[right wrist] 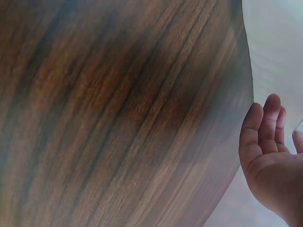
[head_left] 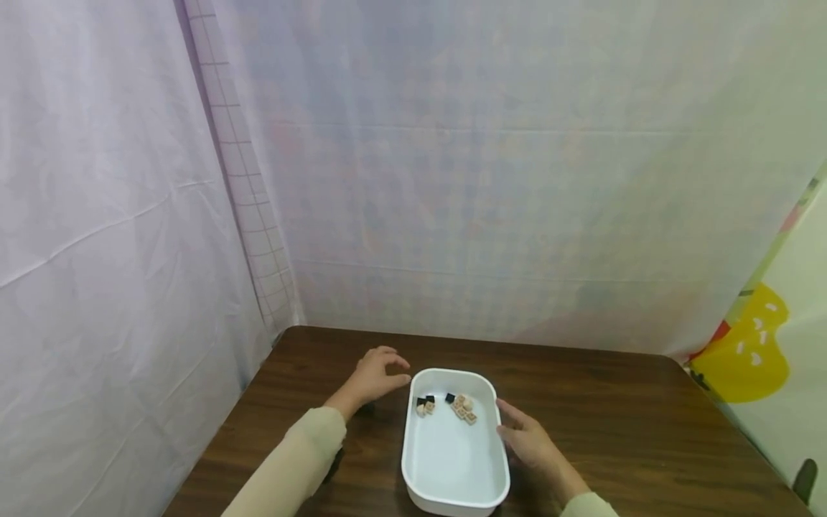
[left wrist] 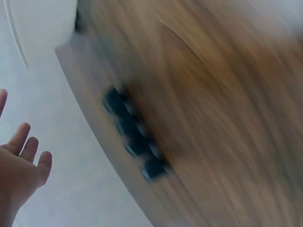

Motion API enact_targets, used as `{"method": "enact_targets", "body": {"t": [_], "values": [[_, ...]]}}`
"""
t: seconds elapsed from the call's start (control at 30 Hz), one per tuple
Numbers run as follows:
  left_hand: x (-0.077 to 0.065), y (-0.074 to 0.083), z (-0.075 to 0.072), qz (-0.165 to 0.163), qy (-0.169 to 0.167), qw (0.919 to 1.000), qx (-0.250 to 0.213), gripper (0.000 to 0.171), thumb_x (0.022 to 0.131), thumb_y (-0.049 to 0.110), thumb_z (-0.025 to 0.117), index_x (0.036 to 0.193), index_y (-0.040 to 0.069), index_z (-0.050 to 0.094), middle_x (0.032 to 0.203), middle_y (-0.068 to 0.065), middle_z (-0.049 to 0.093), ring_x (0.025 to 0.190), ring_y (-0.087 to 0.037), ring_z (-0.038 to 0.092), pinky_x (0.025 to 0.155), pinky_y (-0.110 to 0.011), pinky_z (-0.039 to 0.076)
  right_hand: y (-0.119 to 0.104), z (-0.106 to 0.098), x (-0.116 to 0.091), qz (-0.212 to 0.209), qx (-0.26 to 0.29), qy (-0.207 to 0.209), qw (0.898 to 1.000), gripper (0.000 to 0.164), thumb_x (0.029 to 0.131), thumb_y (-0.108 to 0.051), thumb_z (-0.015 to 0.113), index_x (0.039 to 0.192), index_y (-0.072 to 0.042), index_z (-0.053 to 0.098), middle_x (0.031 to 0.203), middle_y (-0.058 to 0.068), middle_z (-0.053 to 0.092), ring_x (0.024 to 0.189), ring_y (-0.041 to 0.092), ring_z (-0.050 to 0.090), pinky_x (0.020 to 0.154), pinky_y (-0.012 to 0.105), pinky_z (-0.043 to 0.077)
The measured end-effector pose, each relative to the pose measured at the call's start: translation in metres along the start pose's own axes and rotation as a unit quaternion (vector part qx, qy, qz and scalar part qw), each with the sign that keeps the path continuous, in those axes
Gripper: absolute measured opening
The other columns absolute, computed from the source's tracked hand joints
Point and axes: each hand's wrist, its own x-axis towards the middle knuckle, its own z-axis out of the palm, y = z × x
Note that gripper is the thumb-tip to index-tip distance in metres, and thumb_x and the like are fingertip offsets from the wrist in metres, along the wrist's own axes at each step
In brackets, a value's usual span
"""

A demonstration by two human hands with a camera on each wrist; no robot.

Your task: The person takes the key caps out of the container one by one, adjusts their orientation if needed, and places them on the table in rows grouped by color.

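Note:
A white rectangular tray [head_left: 452, 467] with rounded corners stands on the table. Inside, toward its far end, lie two small clusters: black squares with light tan pieces [head_left: 429, 407] on the left, and a larger group of tan square pieces [head_left: 462, 409] with one black square on the right. My left hand [head_left: 373, 377] hovers just outside the tray's far left rim, fingers loosely bent and holding nothing. At the tray's right side, my right hand [head_left: 528, 439] has its fingertips right at the rim, with the fingers fairly straight in the right wrist view.
The brown wood-grain table [head_left: 614, 424] backs onto a pale hanging curtain [head_left: 484, 215]. A row of several dark rounded objects [left wrist: 135, 135] lies near the table edge in the left wrist view. To the right hangs a white cloth with a yellow shape [head_left: 743, 359].

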Motion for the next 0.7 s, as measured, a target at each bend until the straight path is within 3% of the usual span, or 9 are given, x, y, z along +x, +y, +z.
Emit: {"method": "enact_targets", "body": {"t": [0.23,0.43,0.53,0.7], "values": [[0.016,0.027,0.031,-0.001,-0.042,0.9985,0.036,0.025,0.094,0.026,0.070,0.115,0.013,0.072,0.149,-0.020,0.041,0.140,-0.042,0.030,0.112,-0.062,0.021,0.003,0.000,-0.002,0.002,-0.013,0.007,1.000,0.056,0.095,-0.001,0.054,0.149,0.001,0.040,0.094,0.015,0.066,0.068,0.021,0.063,0.056,0.034,0.052],[0.023,0.039,0.047,-0.015,-0.064,0.9941,0.086,0.020,0.092,0.028,0.073,0.110,0.020,0.075,0.151,-0.016,0.039,0.143,-0.036,0.027,0.114,-0.056,0.021,0.004,0.002,-0.005,-0.029,-0.004,0.012,1.000,0.054,0.094,0.001,0.054,0.147,0.003,0.042,0.083,0.014,0.061,0.058,0.020,0.058,0.050,0.031,0.047],[0.027,0.040,0.054,-0.018,-0.074,0.9898,0.121,0.018,0.091,0.030,0.073,0.108,0.024,0.076,0.152,-0.013,0.039,0.144,-0.033,0.027,0.115,-0.053,0.022,0.002,0.003,-0.006,-0.044,-0.007,0.014,0.999,0.053,0.094,0.002,0.054,0.145,0.006,0.042,0.084,0.016,0.060,0.062,0.021,0.060,0.053,0.032,0.050],[0.035,0.040,0.067,-0.007,-0.092,0.9789,0.183,0.019,0.088,0.033,0.077,0.105,0.028,0.077,0.153,-0.012,0.039,0.144,-0.032,0.026,0.116,-0.051,0.023,-0.003,0.001,-0.004,-0.073,-0.052,0.024,0.996,0.054,0.090,0.003,0.057,0.142,0.008,0.045,0.102,0.026,0.065,0.084,0.028,0.065,0.071,0.037,0.055]]}}
